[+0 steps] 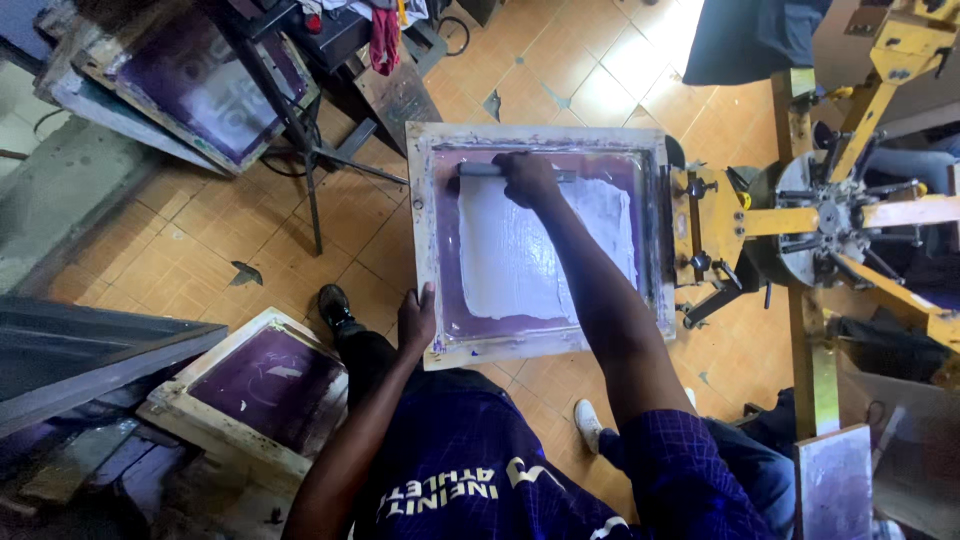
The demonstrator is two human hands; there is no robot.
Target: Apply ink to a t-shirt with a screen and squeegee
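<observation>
Head view: right hand (527, 178) is gripping the grey squeegee (482, 170), fingers closed around its handle at the far end of the screen frame (432, 250), on the white ink layer (520, 250). Left hand (417, 320) is clasping the frame's near corner, fingers curled over the edge. The frame is sitting on the yellow press arm (780, 222). A second purple-meshed frame (262, 385) is lying lower left.
</observation>
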